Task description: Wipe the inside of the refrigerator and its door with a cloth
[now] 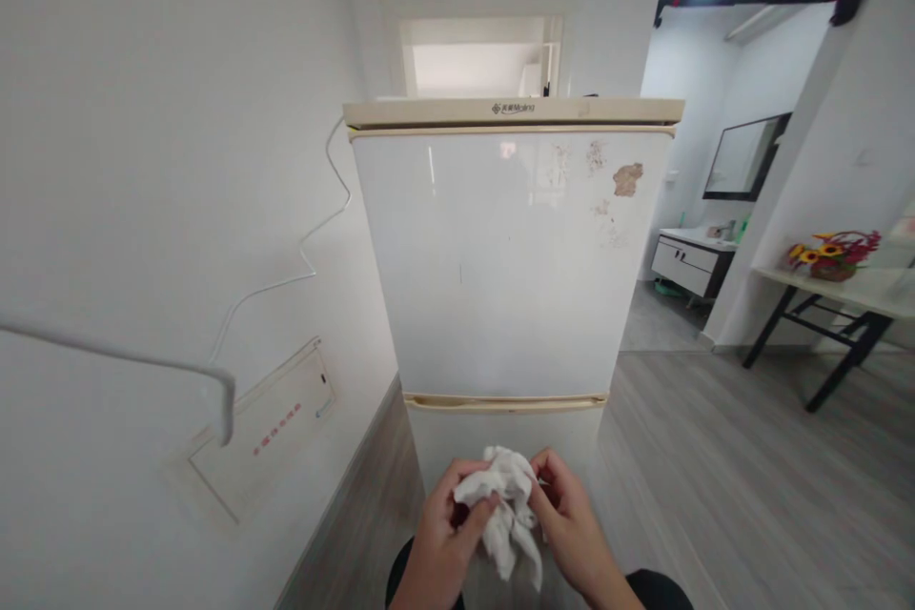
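A crumpled white cloth is bunched between my two hands, its lower ends hanging loose. My left hand grips its left side, with the thumb laid over the front. On the other side, my right hand pinches the cloth's right edge between thumb and fingers. Straight ahead stands a white refrigerator with cream trim. Brown stains and a peeled patch mark the upper right of its door. Both hands are in front of the lower door, below the cream handle strip.
On the left wall are a white cable, a grey pipe and a panel box. A table bearing a flower basket stands right. Behind it, a doorway shows a sink cabinet and a mirror.
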The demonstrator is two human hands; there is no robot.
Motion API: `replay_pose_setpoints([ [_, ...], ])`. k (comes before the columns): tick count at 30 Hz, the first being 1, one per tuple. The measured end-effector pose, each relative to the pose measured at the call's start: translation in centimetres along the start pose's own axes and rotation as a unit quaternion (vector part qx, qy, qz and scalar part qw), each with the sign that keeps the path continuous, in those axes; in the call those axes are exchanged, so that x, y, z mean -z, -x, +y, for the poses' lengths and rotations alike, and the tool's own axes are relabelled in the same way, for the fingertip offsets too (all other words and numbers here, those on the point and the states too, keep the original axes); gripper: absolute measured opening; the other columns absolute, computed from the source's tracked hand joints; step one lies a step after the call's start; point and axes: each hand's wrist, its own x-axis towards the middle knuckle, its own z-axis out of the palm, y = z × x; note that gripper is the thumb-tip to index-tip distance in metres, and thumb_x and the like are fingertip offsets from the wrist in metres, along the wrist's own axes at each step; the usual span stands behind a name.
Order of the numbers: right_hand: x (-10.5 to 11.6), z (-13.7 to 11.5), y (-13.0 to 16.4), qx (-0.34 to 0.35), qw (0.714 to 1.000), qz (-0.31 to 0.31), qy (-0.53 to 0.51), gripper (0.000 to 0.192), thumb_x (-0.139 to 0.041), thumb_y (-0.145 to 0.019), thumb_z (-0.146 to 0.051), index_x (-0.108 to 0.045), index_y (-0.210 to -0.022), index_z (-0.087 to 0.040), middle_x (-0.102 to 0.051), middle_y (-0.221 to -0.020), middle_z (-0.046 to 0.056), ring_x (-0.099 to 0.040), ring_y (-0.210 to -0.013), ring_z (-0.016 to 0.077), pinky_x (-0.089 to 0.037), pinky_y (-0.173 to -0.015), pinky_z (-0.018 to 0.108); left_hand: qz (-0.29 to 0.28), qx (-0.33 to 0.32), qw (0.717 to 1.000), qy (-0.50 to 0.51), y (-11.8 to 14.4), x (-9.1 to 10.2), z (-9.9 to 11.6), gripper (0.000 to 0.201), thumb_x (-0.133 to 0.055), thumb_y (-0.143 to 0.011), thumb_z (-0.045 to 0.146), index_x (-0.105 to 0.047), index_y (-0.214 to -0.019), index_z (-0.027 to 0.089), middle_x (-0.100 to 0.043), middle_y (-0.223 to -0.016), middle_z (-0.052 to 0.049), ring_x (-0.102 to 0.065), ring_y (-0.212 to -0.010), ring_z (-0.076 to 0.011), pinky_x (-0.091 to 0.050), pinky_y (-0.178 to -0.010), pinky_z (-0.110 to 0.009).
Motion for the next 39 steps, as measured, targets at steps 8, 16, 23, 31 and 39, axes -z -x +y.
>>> replay_pose_setpoints([
  [8, 0.0, -4.2, 0.0, 0.191, 0.955, 0.0, 0.227, 0.011, -0.056, -0.099, -0.03, -0.06, -0.098, -0.019, -0.06, -0.095, 0.005, -0.058, -0.089, 0.0176, -0.047, -0.081, 0.03, 0.18, 0.051, 0.976, 0.109, -3.4, -0.4, 3.5, 0.048, -0.075, -0.077, 0.065, -0.068, -0.083, 0.018, -0.066, -0.074, -0.001, -0.059, -0.069, -0.014, -0.048, -0.063, -0.023],
  [16, -1.1, -7.4, -0.9, 0.135, 0.981, -0.044, 0.132, 0.022, -0.055, -0.102, -0.039, -0.061, -0.1, -0.019, -0.06, -0.09, 0.002, -0.057, -0.083, 0.0146, -0.047, -0.075, 0.026, 0.017, -0.038, 0.994, 0.1, -3.7, -1.0, 6.6, 0.046, -0.08, -0.079, 0.042, -0.062, -0.116, 0.021, -0.073, -0.109, -0.007, -0.068, -0.092, -0.0176, -0.053, -0.083, -0.028],
  [23, 0.0, -5.8, -2.4, 0.045, 0.998, 0.002, 0.034, 0.04, -0.056, -0.098, -0.054, -0.056, -0.081, -0.018, -0.051, -0.075, -0.002, -0.046, -0.071, 0.0128, -0.038, -0.065, 0.024, 0.149, -0.025, 0.986, 0.07, -4.2, 0.5, 5.2, 0.04, -0.071, -0.084, 0.058, -0.065, -0.092, 0.019, -0.065, -0.078, 0.0, -0.056, -0.069, -0.0122, -0.045, -0.064, -0.022],
  [31, -1.3, -5.2, -0.9, 0.046, 0.996, -0.067, 0.033, 0.052, -0.072, -0.089, -0.039, -0.05, -0.131, -0.02, -0.063, -0.112, 0.006, -0.061, -0.095, 0.0167, -0.049, -0.086, 0.029, 0.077, -0.032, 0.994, -0.077, -3.5, -0.1, 6.0, 0.048, -0.059, -0.088, 0.066, -0.061, -0.074, 0.02, -0.053, -0.063, 0.002, -0.047, -0.059, -0.0123, -0.036, -0.054, -0.023],
  [39, 0.1, -4.6, -1.6, -0.007, 1.0, -0.018, 0.001, 0.047, -0.065, -0.088, -0.063, -0.061, -0.081, -0.017, -0.06, -0.074, 0.001, -0.052, -0.069, 0.0145, -0.044, -0.065, 0.026, -0.116, -0.025, 0.976, -0.182, -3.8, 2.6, 5.7, 0.021, -0.067, -0.084, 0.037, -0.071, -0.097, 0.022, -0.067, -0.082, -0.001, -0.06, -0.075, -0.0159, -0.046, -0.068, -0.025],
])
